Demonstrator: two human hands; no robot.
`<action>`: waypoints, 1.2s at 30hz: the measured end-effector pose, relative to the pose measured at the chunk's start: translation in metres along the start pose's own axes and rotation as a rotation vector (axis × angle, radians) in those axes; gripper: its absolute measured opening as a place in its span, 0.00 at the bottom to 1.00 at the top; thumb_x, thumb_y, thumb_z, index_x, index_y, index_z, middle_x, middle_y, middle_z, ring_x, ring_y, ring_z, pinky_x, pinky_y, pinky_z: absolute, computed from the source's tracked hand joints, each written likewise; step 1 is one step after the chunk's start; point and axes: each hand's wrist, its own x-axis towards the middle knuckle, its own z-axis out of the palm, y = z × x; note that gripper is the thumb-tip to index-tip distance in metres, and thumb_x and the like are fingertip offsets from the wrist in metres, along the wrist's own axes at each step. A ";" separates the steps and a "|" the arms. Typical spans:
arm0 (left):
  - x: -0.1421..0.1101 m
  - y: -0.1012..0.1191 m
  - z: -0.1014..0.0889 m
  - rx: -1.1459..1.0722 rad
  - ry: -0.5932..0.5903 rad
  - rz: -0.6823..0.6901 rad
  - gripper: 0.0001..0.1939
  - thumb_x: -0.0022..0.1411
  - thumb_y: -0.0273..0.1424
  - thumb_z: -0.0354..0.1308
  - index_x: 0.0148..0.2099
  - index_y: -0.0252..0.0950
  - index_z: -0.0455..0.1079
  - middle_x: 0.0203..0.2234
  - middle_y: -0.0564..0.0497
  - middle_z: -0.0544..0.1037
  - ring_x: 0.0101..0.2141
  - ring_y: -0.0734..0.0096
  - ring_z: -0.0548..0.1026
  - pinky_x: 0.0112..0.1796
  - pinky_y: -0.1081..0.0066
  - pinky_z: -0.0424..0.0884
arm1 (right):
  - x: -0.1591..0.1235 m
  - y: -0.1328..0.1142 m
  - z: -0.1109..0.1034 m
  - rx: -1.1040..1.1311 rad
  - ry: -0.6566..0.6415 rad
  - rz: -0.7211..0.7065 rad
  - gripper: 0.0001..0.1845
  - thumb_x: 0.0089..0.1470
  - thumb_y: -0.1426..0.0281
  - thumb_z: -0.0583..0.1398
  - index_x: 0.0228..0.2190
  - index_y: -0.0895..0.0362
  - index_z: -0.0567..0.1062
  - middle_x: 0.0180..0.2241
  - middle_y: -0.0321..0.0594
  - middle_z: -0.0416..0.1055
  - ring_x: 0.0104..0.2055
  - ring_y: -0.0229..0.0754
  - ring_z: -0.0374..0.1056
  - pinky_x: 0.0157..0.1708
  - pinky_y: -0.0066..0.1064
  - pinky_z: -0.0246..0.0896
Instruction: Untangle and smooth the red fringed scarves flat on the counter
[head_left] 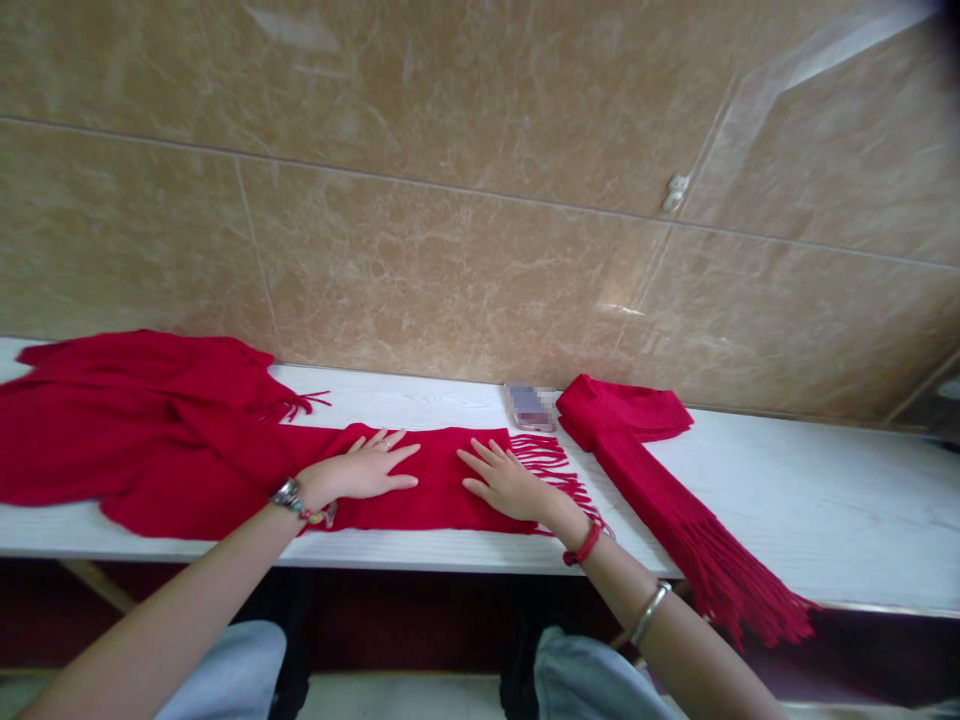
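Note:
A red fringed scarf (439, 490) lies partly flat on the white table, its fringe toward the right and its left part running into a loose red heap. My left hand (367, 468) rests on the flat part with fingers spread, a ring on one finger. Close to the fringed end, my right hand (504, 480) also presses flat on the cloth, fingers apart. Neither hand grips the fabric. Whether the heaped red cloth (142, 420) at the left is one piece with this scarf or a separate one, I cannot tell.
Another red scarf (637, 470) lies folded to the right, its fringe hanging over the front edge. Behind the flat scarf's fringe lies a phone (531, 407). The narrow white table (847, 510) stands against a tan marbled wall (450, 280).

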 end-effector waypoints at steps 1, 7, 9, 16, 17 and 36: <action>0.006 0.005 0.001 -0.003 0.056 0.020 0.33 0.59 0.51 0.41 0.63 0.44 0.44 0.63 0.48 0.39 0.61 0.55 0.37 0.56 0.53 0.40 | 0.005 -0.001 -0.002 0.015 -0.010 0.020 0.29 0.59 0.57 0.44 0.58 0.56 0.53 0.60 0.46 0.47 0.62 0.51 0.40 0.56 0.51 0.40; 0.036 0.018 0.015 -0.013 0.257 0.069 0.31 0.63 0.45 0.39 0.64 0.38 0.41 0.63 0.46 0.38 0.61 0.60 0.38 0.56 0.56 0.44 | 0.019 -0.013 -0.004 0.105 -0.149 0.032 0.29 0.60 0.58 0.43 0.59 0.58 0.51 0.61 0.44 0.44 0.62 0.51 0.38 0.56 0.52 0.41; 0.038 0.014 0.019 -0.009 0.180 0.057 0.32 0.63 0.47 0.37 0.64 0.38 0.41 0.63 0.46 0.39 0.61 0.59 0.38 0.56 0.55 0.42 | 0.015 -0.015 -0.001 0.111 -0.124 0.033 0.29 0.60 0.58 0.44 0.59 0.57 0.51 0.61 0.44 0.45 0.62 0.51 0.39 0.56 0.52 0.41; 0.031 0.002 0.023 -0.012 0.132 0.048 0.33 0.61 0.50 0.37 0.64 0.41 0.43 0.63 0.47 0.40 0.61 0.57 0.38 0.56 0.53 0.40 | 0.000 -0.010 0.009 0.193 0.029 -0.091 0.20 0.59 0.70 0.47 0.53 0.55 0.63 0.56 0.43 0.58 0.60 0.47 0.48 0.56 0.51 0.44; 0.031 0.003 0.023 -0.017 0.132 0.040 0.33 0.61 0.50 0.38 0.64 0.41 0.44 0.63 0.47 0.40 0.61 0.56 0.38 0.55 0.52 0.40 | 0.000 -0.010 0.010 0.209 0.051 -0.109 0.20 0.59 0.71 0.47 0.52 0.56 0.64 0.55 0.44 0.60 0.59 0.45 0.50 0.56 0.49 0.45; 0.025 0.009 0.016 -0.126 -0.011 0.237 0.27 0.59 0.51 0.44 0.60 0.54 0.51 0.63 0.56 0.43 0.61 0.54 0.37 0.56 0.51 0.39 | -0.002 -0.010 0.013 0.124 0.238 0.005 0.16 0.54 0.72 0.53 0.45 0.64 0.70 0.41 0.51 0.65 0.44 0.46 0.64 0.47 0.38 0.60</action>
